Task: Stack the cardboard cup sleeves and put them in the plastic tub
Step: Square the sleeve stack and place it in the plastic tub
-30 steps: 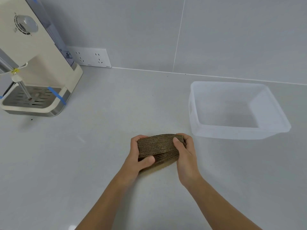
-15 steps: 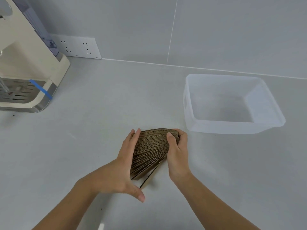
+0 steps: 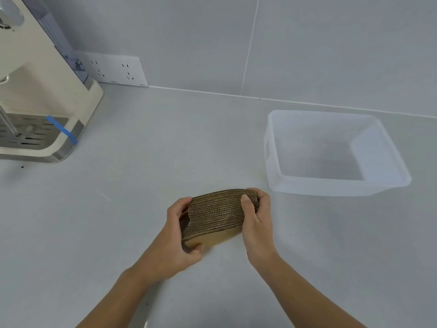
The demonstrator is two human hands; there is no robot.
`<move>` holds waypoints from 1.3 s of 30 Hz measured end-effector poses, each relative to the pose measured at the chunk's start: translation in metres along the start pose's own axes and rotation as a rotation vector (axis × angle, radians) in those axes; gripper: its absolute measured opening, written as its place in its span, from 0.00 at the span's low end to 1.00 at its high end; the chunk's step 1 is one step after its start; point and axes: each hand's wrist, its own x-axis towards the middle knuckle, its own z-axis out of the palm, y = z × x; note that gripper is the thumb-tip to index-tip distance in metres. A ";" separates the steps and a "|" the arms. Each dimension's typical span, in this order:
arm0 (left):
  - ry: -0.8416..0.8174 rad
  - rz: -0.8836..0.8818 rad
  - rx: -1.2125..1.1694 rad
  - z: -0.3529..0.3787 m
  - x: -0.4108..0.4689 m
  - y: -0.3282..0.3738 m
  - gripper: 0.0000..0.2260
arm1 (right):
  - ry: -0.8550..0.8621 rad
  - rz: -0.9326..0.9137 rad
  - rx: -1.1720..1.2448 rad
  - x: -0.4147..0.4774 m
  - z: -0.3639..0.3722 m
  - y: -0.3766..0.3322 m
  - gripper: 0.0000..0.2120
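A stack of brown corrugated cardboard cup sleeves (image 3: 216, 215) stands on its curved edge on the grey counter, near the front middle. My left hand (image 3: 179, 235) grips its left end, thumb underneath at the front. My right hand (image 3: 256, 216) grips its right end, thumb pressed on the front face. The translucent plastic tub (image 3: 307, 185) sits to the right and a little further back, with nothing inside it. The stack's right end is a short gap from the tub's near left corner.
A cream coffee machine (image 3: 42, 91) with a metal drip tray and blue tape stands at the far left. A white wall socket plate (image 3: 115, 72) sits at the counter's back edge. Grey wall tiles rise behind the tub.
Half a second ago the sleeves were fanned out at the bottom with my left hand spread flat over them. Now they are squeezed into a tight stack, held at both ends.
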 end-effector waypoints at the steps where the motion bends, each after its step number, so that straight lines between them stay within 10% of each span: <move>1: 0.014 0.000 -0.008 0.000 0.001 0.000 0.43 | -0.016 -0.005 -0.005 -0.001 -0.001 0.000 0.05; 10: 0.038 -0.097 -0.154 0.002 0.016 0.005 0.31 | -0.482 -0.021 -0.269 0.002 -0.035 -0.005 0.44; 24: -0.116 -0.127 -0.289 0.003 0.022 0.000 0.42 | -0.518 0.051 -0.217 -0.001 -0.043 0.000 0.44; 39: -0.041 -0.132 0.009 -0.021 0.018 0.003 0.31 | -0.530 0.003 -0.264 0.015 -0.062 -0.009 0.34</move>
